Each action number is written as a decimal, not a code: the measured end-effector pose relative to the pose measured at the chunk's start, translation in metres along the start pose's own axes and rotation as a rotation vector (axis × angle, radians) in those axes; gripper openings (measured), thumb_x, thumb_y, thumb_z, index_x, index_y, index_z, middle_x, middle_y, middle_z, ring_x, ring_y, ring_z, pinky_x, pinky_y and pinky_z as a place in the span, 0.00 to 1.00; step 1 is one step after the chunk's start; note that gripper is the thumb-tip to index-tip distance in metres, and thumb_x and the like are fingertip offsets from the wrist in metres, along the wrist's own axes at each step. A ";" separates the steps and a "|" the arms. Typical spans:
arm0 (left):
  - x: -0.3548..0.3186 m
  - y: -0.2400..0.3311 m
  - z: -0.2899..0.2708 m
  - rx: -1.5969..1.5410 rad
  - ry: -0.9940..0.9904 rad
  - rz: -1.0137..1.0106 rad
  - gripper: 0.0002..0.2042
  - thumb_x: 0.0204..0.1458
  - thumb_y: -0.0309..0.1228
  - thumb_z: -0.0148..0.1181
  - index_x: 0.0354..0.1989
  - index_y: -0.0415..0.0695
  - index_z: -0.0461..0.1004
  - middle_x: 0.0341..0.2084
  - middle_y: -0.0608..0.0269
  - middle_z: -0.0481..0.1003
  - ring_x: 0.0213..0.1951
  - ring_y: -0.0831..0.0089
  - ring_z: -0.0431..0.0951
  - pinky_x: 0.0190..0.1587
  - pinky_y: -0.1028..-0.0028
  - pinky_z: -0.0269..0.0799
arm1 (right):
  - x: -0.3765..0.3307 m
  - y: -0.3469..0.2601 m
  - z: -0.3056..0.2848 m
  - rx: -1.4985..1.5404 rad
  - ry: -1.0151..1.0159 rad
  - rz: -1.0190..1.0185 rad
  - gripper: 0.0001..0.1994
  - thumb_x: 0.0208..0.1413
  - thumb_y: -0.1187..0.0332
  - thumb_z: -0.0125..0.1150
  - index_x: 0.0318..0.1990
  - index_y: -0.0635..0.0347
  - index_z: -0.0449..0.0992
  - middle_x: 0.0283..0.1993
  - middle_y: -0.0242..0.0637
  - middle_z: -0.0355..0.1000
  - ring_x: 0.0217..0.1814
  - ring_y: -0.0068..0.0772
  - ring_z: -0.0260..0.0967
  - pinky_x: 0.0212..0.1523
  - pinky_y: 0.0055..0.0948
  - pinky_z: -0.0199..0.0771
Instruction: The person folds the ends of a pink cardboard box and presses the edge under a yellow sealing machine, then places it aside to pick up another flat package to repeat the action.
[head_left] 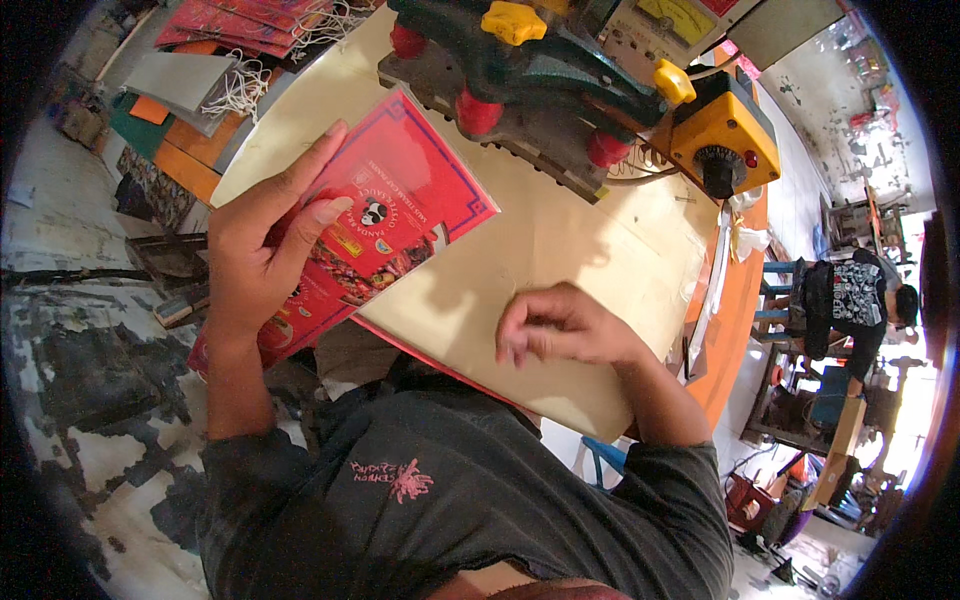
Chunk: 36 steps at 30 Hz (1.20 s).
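My left hand [262, 240] held a flat red printed paper bag [385, 225], fingers spread across its face and thumb on top, the bag tilted over the near edge of the cream work surface [590, 250]. My right hand [560, 325] rested loosely curled on that surface, gripping nothing I could see. Beyond both hands stood a green machine with red knobs [520, 75]; beyond my left lay a stack of red bags with white cords [250, 25].
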<state>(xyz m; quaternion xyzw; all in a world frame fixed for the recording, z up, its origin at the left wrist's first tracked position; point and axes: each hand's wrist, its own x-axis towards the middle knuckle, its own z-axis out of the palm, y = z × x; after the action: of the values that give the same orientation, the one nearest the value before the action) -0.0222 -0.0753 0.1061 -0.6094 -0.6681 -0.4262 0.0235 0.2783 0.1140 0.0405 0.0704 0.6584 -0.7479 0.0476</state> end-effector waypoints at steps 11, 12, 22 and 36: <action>0.005 0.002 0.021 -0.062 -0.096 0.014 0.24 0.64 0.26 0.67 0.69 0.46 0.78 0.33 0.54 0.85 0.33 0.67 0.86 0.40 0.70 0.78 | -0.004 0.007 -0.001 -0.109 -0.268 -0.093 0.07 0.72 0.70 0.65 0.45 0.66 0.81 0.40 0.37 0.84 0.44 0.28 0.83 0.45 0.27 0.80; 0.004 0.000 0.021 -0.039 -0.124 0.020 0.24 0.63 0.26 0.67 0.69 0.47 0.78 0.30 0.54 0.83 0.31 0.65 0.84 0.38 0.69 0.77 | -0.002 0.006 0.001 -0.111 -0.271 -0.102 0.07 0.72 0.70 0.64 0.45 0.66 0.81 0.41 0.37 0.84 0.44 0.29 0.84 0.45 0.28 0.80; -0.001 -0.016 0.005 0.115 -0.411 0.058 0.24 0.60 0.30 0.69 0.67 0.54 0.80 0.25 0.53 0.78 0.26 0.59 0.78 0.33 0.62 0.75 | 0.005 0.019 -0.012 -0.128 0.445 -0.179 0.12 0.69 0.83 0.51 0.54 0.67 0.79 0.60 0.44 0.79 0.62 0.33 0.79 0.61 0.33 0.79; -0.005 -0.006 0.005 0.161 -0.813 0.149 0.22 0.61 0.40 0.67 0.65 0.71 0.81 0.24 0.61 0.77 0.29 0.61 0.80 0.34 0.60 0.76 | 0.010 0.028 0.002 -1.246 0.162 -0.150 0.37 0.69 0.50 0.62 0.78 0.60 0.62 0.85 0.47 0.52 0.89 0.46 0.44 0.86 0.50 0.44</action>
<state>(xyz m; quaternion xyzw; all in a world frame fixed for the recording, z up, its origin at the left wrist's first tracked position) -0.0240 -0.0756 0.0971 -0.7710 -0.6081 -0.0949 -0.1636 0.2729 0.1085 0.0119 0.0396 0.9749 -0.2179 -0.0230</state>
